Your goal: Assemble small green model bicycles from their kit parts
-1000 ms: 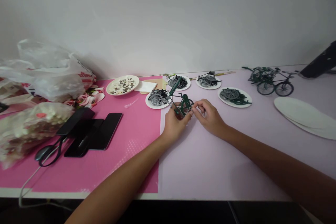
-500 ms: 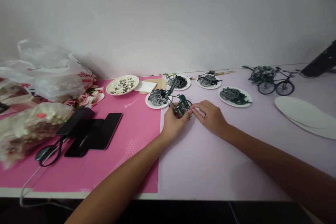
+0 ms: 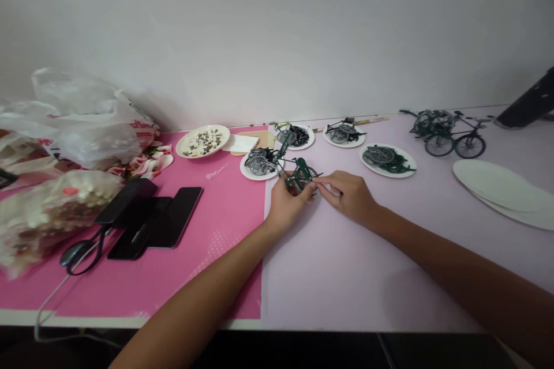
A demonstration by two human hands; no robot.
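A small dark green model bicycle (image 3: 305,169) is tilted over the table, with its rear wheel toward me. My left hand (image 3: 289,203) is closed around its lower frame, thumb near the wheel. At the wheel's right side, my right hand (image 3: 346,193) pinches thumb and forefinger together; whatever lies between those fingertips is too small to make out. Just behind the bicycle sits a white plate (image 3: 246,173) of grey wheels and black parts. Another white plate (image 3: 392,173) with grey wheels and green parts lies to the right.
Two more plates of parts (image 3: 310,143) (image 3: 345,143) stand near the wall. Finished-looking model bicycles (image 3: 454,138) and stacked white discs (image 3: 497,184) are at right. Left are a bowl (image 3: 179,150), phones (image 3: 177,219), a black box (image 3: 125,202) and plastic bags (image 3: 82,127).
My right fingertips have shifted slightly lower along the wheel's right side, and a thin dark part now shows above them. The left hand keeps its hold on the model bicycle.
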